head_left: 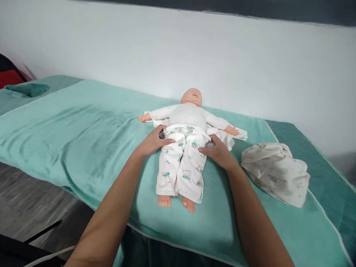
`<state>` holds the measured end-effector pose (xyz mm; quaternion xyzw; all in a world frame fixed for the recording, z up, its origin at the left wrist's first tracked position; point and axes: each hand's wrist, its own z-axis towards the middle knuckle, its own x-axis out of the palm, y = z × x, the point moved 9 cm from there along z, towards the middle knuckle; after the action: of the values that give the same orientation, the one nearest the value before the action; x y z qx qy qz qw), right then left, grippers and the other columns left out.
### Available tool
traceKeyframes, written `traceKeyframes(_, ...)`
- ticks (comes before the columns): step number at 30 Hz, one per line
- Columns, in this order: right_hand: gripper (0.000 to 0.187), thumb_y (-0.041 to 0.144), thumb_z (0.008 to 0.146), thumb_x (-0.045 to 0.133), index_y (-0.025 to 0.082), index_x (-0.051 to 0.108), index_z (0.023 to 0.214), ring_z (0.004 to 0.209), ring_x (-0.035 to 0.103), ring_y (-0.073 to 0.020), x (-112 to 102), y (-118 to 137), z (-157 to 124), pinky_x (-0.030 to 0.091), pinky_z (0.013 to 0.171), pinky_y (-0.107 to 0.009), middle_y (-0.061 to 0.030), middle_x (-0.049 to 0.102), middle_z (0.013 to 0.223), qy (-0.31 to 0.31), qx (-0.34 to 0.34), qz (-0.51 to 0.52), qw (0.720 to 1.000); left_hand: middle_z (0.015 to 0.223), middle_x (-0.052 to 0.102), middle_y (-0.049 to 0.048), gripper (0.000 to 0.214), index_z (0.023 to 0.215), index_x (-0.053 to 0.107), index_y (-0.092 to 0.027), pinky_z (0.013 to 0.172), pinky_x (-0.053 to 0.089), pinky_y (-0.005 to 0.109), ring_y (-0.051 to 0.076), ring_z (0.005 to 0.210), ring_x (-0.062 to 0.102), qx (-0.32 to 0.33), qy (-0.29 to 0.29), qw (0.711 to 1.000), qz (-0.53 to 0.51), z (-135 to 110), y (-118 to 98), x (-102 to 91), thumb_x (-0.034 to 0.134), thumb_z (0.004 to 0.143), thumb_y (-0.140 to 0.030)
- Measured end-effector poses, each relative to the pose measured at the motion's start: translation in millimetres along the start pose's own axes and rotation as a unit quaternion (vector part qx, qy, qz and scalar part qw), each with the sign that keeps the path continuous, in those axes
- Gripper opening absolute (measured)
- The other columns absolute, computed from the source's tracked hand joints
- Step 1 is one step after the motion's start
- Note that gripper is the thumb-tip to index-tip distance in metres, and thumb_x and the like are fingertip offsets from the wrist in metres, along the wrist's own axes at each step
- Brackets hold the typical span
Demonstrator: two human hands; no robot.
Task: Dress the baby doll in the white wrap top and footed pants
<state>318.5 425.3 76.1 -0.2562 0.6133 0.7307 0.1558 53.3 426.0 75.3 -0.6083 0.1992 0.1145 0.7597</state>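
Note:
A baby doll (187, 113) lies on its back, head toward the wall, its arms spread to both sides. White printed trousers (191, 155) cover its legs up to the waist, with both bare feet showing below the cuffs. My left hand (155, 141) grips the trousers at the hip on the left, thumb in front and fingertips at the waistband. On the other hip, my right hand (218, 150) holds the trousers the same way. Beneath the doll's arms and back lies a spread white printed shirt (240, 134), partly hidden by the body.
A crumpled white printed cloth (275, 172) lies on the right. Everything rests on a bed with a green cover (91, 137), set against a white wall (125, 48). A cable (50, 256) runs at the lower left, near the grey floor (30, 196).

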Motion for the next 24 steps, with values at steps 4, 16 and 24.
traceKeyframes(4,0.022,0.041,0.075,0.069,0.024,0.055,0.076,0.069,0.049,-0.0179,7,17,-18,0.036,0.065,-0.03,0.0037,0.055,0.067,-0.119,-0.014,-0.061,0.991,0.086,0.057,0.0015,0.019,0.076,0.05,-0.022,0.082,0.044,0.031,0.019,0.087,0.054,0.075,-0.11,0.988,0.076,-7,-15,-3.3,0.063,0.08,-0.036)
traceKeyframes(16,0.009,0.03,0.079,0.054,0.024,0.051,0.084,0.072,0.046,-0.016,14,13,-1,0.037,0.066,-0.028,0.0038,0.054,0.077,-0.12,-0.013,0.075,0.99,0.068,0.053,-0.0045,0.01,0.081,0.045,-0.024,0.065,0.032,0.028,0.016,0.064,0.045,0.027,-0.197,0.974,0.113,7,2,-2.9,0.054,0.08,-0.028)
traceKeyframes(24,0.044,0.049,0.072,0.08,0.023,0.062,0.102,0.079,0.053,-0.0172,28,14,-19,0.042,0.071,-0.028,0.0038,0.061,0.085,0.079,0.0,0.108,0.991,0.075,0.058,-0.0021,0.008,0.075,0.053,-0.021,0.072,0.041,0.027,0.017,0.078,0.052,-0.002,-0.133,0.991,-0.002,3,4,-2.1,0.053,0.075,-0.029)
